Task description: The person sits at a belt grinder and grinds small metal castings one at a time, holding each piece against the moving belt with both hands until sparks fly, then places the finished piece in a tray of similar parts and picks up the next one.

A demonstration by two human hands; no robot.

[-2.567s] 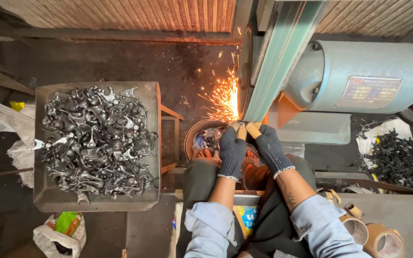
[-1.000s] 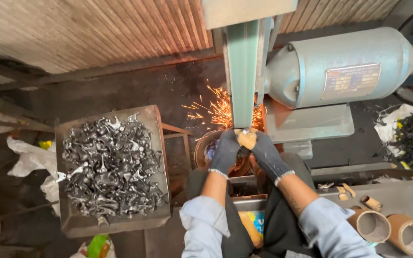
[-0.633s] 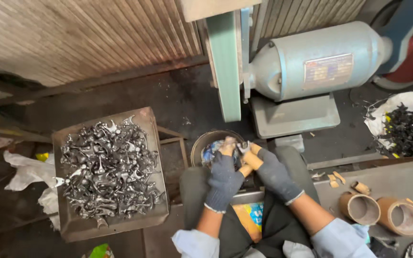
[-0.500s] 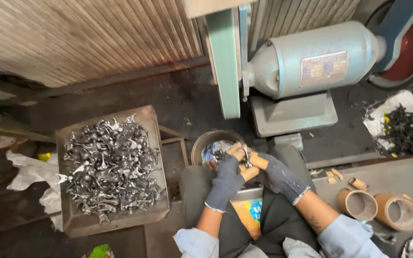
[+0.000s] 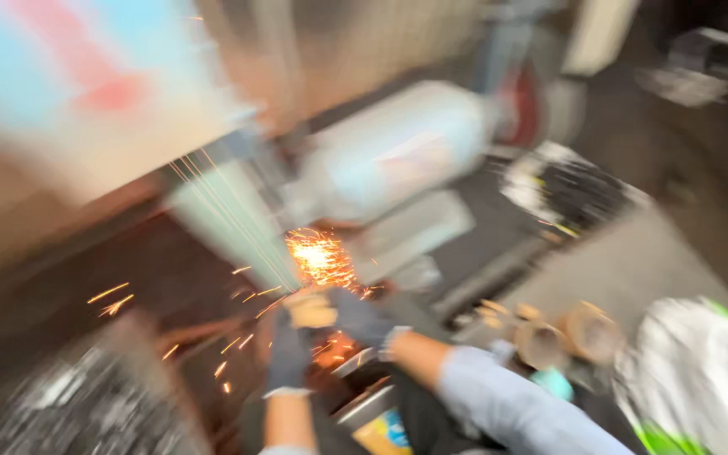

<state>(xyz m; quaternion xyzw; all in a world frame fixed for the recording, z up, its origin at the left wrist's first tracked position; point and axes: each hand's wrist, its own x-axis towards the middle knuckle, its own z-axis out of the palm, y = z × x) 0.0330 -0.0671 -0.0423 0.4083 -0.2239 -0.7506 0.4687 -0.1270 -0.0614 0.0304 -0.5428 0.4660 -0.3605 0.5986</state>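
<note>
The picture is heavily blurred by head motion. My left hand (image 5: 290, 350) and my right hand (image 5: 357, 318), both in dark gloves, press a small metal piece (image 5: 312, 310) against the green sanding belt (image 5: 233, 227). Bright orange sparks (image 5: 320, 257) burst from the contact point just above my fingers and streak up and to the left. The piece itself is mostly hidden by the gloves and the glare.
The pale grey motor housing (image 5: 398, 152) sits right of the belt. A tray of metal parts (image 5: 69, 404) lies at lower left. A pile of dark parts (image 5: 575, 190) is at right, cardboard rolls (image 5: 562, 333) beside my right arm, and a white and green bag (image 5: 701, 371) at far right.
My hands have lifted the piece from the round bowl back up to the belt and sparks fly again. The view has swung sharply and tilted to the right.
</note>
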